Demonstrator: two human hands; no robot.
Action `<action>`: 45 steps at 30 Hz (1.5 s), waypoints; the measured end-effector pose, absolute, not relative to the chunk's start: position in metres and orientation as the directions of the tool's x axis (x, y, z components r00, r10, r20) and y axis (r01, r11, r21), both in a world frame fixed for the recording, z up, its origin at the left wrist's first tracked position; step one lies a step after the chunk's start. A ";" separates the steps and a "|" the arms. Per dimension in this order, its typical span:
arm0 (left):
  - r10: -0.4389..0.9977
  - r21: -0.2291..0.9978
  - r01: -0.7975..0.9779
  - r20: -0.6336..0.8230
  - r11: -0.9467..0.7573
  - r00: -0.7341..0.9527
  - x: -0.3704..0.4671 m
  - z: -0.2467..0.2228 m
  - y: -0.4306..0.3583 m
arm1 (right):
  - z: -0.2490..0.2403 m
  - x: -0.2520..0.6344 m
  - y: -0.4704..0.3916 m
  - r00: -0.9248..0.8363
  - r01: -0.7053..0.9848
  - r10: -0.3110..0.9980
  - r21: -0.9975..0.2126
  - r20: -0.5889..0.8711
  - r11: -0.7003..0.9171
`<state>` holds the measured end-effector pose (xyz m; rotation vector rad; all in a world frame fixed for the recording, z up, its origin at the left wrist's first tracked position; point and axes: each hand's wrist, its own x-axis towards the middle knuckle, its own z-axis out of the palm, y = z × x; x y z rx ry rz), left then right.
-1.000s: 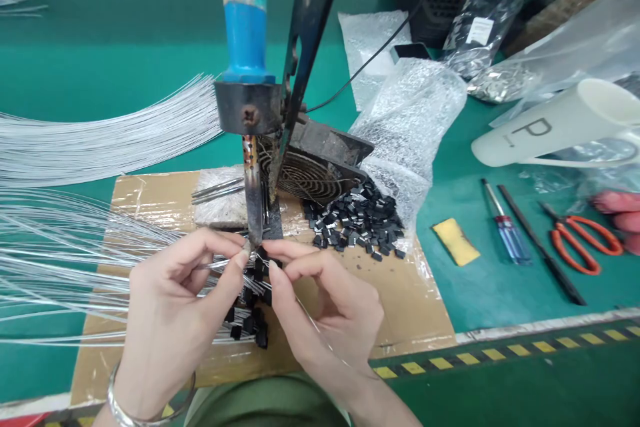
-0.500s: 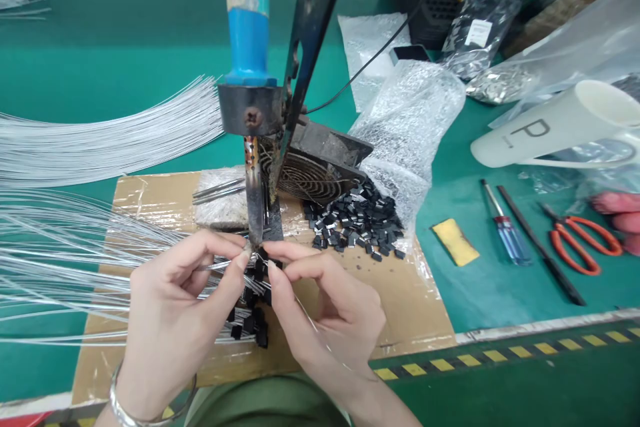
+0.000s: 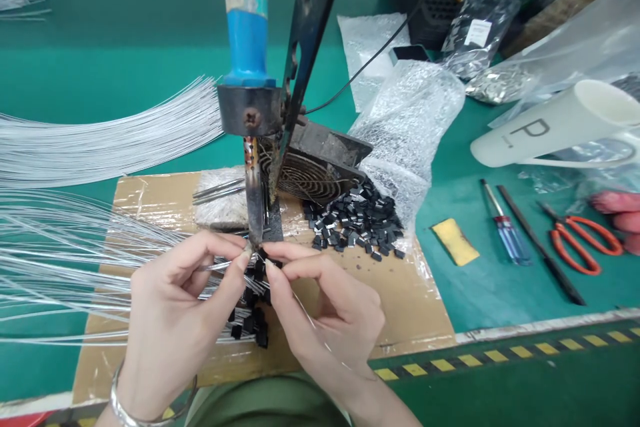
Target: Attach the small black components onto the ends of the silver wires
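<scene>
A soldering iron with a blue handle (image 3: 247,47) is clamped tip-down in a black stand (image 3: 307,47). Just under its tip, my left hand (image 3: 183,310) pinches the end of a thin grey wire between thumb and forefinger; the fingertips partly cover it. My right hand (image 3: 330,303) pinches a thin solder wire (image 3: 327,347), which trails back over the palm to the wrist. Both sets of fingertips nearly meet at the iron's tip. Below them lie grey wires (image 3: 107,293) with black connectors (image 3: 257,327) on their ends.
A cardboard sheet (image 3: 400,307) covers the work area. Behind my hands sit a fan (image 3: 320,180) and a pile of small black connectors (image 3: 355,220). At right lie a yellow sponge (image 3: 455,242), a screwdriver (image 3: 510,237), orange-handled cutters (image 3: 585,243) and a white mug (image 3: 545,127).
Both hands stay almost still at the iron's tip. My right thumb has shifted very slightly left.
</scene>
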<state>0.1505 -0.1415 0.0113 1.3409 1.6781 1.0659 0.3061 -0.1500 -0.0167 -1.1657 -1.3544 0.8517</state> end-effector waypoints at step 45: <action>0.979 0.211 0.967 0.172 -0.142 0.106 -0.017 -0.029 0.007 | -0.068 0.387 -0.151 0.600 0.155 0.787 -0.986 0.139 0.057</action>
